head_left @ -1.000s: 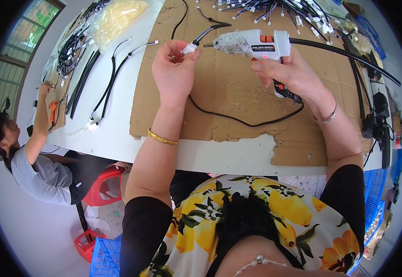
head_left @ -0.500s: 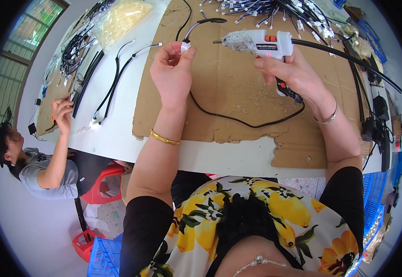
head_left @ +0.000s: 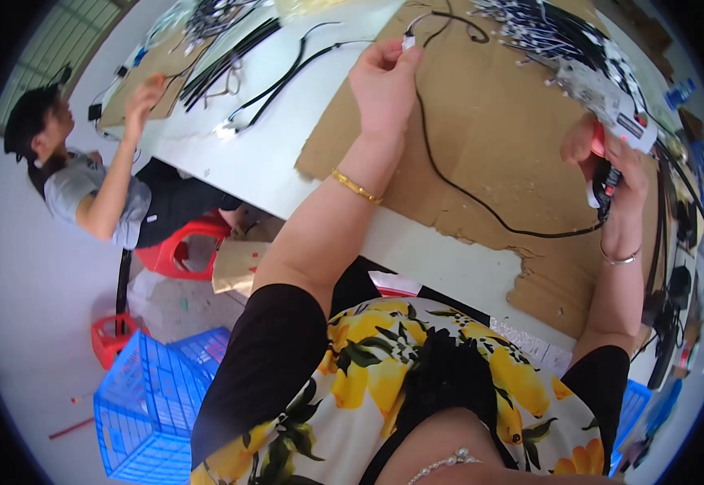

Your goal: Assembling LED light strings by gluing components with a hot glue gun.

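Observation:
A small white connector [head_left: 408, 42] on the end of a wire is pinched between the thumb and fingers of my left hand [head_left: 384, 85], over the cardboard sheet [head_left: 481, 153]. Thin dark wires [head_left: 441, 14] run from the connector toward the far edge. My right hand [head_left: 622, 166] grips the handle of a white hot glue gun [head_left: 638, 131], which points far-left toward a heap of wires. Its nozzle tip is hard to make out against them. A black cable [head_left: 481, 220] curves across the cardboard between my hands.
Many white-tipped wires [head_left: 521, 36] lie at the far right. On the white table [head_left: 231, 158] to the left are black cables [head_left: 275, 85] and black tubes [head_left: 231, 61]. A co-worker [head_left: 97, 178] sits at the left by a red stool [head_left: 182, 250]. A blue crate [head_left: 150, 412] stands below.
The glue gun in my right hand has moved right, away from the connector. My left hand still pinches the connector. The view has turned, so the table appears tilted and shifted right.

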A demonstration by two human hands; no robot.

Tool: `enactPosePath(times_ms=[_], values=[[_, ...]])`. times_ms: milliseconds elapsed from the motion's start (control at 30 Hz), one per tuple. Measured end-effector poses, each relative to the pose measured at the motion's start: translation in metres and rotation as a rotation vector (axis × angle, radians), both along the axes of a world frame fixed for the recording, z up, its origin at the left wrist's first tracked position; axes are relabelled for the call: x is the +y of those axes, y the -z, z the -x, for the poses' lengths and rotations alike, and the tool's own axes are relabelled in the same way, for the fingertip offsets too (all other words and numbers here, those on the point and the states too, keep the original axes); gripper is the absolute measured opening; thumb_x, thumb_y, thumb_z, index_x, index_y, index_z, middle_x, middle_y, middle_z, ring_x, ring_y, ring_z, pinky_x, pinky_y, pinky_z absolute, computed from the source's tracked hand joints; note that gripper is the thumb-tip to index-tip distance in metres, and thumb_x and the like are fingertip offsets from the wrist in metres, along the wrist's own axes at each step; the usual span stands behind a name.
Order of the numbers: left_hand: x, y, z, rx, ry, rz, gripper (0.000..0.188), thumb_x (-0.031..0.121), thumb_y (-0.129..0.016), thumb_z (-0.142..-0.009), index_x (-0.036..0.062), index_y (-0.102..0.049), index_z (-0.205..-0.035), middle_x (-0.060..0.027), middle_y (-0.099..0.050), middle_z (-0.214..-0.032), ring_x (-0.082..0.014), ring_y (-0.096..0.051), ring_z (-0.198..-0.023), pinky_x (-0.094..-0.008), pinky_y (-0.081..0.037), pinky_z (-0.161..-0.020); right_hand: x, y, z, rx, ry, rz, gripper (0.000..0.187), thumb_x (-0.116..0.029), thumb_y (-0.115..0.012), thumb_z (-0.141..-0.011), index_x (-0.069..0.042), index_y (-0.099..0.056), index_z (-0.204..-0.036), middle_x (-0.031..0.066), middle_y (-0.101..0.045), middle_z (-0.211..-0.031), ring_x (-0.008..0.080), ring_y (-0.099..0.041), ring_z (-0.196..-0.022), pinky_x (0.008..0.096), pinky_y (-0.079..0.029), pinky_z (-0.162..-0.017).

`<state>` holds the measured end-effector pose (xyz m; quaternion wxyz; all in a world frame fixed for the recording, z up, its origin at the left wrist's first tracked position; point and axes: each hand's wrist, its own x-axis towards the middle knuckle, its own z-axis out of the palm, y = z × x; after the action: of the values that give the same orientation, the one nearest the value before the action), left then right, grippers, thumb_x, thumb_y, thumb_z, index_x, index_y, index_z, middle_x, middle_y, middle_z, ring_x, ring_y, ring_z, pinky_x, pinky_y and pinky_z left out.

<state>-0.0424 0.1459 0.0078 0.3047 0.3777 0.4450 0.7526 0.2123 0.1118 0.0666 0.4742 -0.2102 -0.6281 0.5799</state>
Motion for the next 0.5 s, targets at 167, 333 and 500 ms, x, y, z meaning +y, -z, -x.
enactPosePath(times_ms=[167,333,500], values=[[-0.002,-0.022,0.014,-0.052,-0.103,0.01,0.021,0.007,-0.067,-0.073,-0.0036,-0.061,-0.09,-0.0036,-0.061,-0.075,-0.0081,-0.052,-0.064,-0.0213,-0.042,-0.06,0.006,0.008,0.004,-0.066,-0.034,0.007,0.04,-0.027,-0.052,-0.078,0.003,-0.048,-0.104,0.0094,-0.05,-0.068,0.0181,-0.045,-0.061,0.0299,-0.036,-0.058],[-0.004,-0.048,0.042,-0.046,-0.075,-0.092,0.015,0.004,-0.064,-0.079,-0.0023,-0.059,-0.091,0.0003,-0.057,-0.073,-0.0065,-0.049,-0.065,-0.0191,-0.041,-0.06,0.005,0.007,0.011,-0.074,-0.069,0.027,0.041,-0.028,-0.053,-0.078,0.003,-0.048,-0.104,0.009,-0.05,-0.068,0.0183,-0.047,-0.062,0.0301,-0.037,-0.059],[-0.042,-0.037,0.081,0.216,-0.213,-0.009,0.018,0.007,-0.067,-0.075,-0.0021,-0.06,-0.089,-0.002,-0.059,-0.075,-0.0078,-0.051,-0.064,-0.0206,-0.041,-0.061,0.005,0.012,0.011,-0.123,-0.085,0.044,0.042,-0.029,-0.053,-0.078,0.004,-0.048,-0.104,0.0087,-0.05,-0.068,0.0186,-0.048,-0.063,0.0298,-0.038,-0.06]])
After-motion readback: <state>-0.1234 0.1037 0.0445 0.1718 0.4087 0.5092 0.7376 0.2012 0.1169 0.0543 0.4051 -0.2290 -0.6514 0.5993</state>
